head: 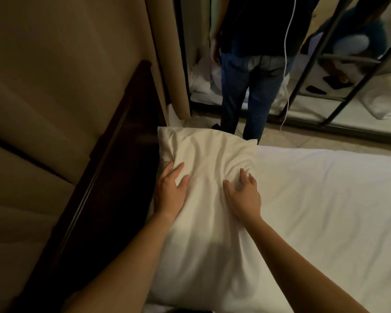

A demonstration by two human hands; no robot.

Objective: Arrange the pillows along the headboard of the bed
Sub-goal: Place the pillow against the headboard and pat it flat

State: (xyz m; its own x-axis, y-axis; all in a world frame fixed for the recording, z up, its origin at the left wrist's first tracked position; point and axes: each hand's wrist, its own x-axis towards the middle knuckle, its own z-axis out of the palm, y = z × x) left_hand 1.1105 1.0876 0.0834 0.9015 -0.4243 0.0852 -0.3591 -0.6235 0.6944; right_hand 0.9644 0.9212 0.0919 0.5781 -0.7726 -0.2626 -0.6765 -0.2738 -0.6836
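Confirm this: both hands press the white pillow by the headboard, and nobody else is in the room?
Wrong on one point: the head view shows a person in jeans standing beyond the bed. The left hand and right hand do press the white pillow by the headboard.

No readable text, label or number anywhere — all plain surfaces.

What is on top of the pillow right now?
Only the two hands: the left hand rests near the left edge of the pillow, the right hand presses its creased middle. The pillow hides whatever lies beneath.
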